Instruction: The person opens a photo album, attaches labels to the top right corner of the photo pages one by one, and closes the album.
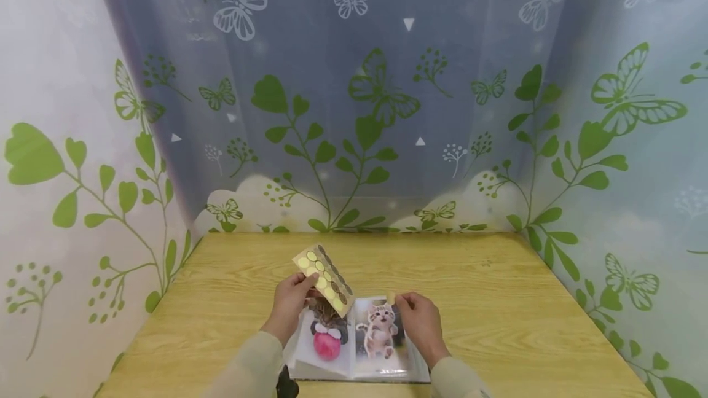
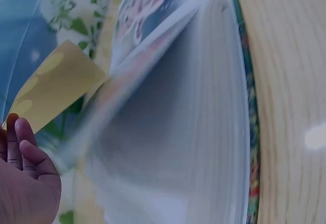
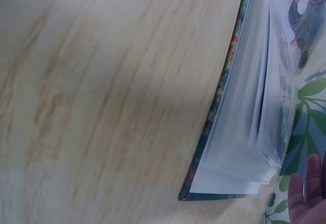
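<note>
Stickers (image 1: 325, 275) sheet pinched in my left hand (image 1: 291, 303); right hand (image 1: 421, 321) pinches one sticker; I'd press it flat onto the album (image 1: 359, 343).

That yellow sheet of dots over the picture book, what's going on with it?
A person sits at a wooden table with an open photo album showing cat pictures. The left hand holds up a sheet of round stickers above the album. The right hand is at the top edge of the right page, fingers pinched; whether it grips a sticker is unclear.
</note>
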A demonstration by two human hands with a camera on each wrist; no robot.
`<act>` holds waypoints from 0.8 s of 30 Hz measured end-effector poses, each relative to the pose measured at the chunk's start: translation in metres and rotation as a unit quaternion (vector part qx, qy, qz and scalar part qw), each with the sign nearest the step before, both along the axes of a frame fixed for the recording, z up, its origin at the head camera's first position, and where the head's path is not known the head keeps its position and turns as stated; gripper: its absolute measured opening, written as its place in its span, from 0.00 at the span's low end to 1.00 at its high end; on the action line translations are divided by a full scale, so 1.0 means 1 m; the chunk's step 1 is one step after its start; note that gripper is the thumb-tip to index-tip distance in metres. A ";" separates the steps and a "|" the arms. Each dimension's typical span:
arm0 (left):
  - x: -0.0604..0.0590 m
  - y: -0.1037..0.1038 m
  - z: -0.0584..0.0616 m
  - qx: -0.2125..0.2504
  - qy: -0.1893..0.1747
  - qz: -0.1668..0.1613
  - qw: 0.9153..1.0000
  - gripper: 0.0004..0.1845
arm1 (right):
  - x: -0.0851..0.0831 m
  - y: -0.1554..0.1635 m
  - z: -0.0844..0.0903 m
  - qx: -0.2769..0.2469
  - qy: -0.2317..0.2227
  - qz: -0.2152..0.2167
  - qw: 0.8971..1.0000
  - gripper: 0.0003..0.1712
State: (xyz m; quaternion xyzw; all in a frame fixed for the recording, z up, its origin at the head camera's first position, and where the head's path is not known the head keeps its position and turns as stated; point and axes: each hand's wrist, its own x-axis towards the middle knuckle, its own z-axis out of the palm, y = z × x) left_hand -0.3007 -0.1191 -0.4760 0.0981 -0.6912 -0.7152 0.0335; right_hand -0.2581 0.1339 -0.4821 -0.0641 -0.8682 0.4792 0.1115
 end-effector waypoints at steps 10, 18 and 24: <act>0.000 -0.050 -0.002 0.039 -0.026 0.055 0.997 0.17 | 0.000 0.003 -0.003 0.003 0.005 -0.003 1.000 0.11; 0.005 -0.106 -0.020 0.053 -0.031 0.125 0.990 0.13 | 0.002 0.006 -0.007 -0.001 -0.001 -0.008 1.000 0.10; 0.014 -0.132 -0.030 0.022 -0.047 0.165 0.985 0.17 | 0.003 0.008 -0.009 0.001 -0.001 -0.008 1.000 0.11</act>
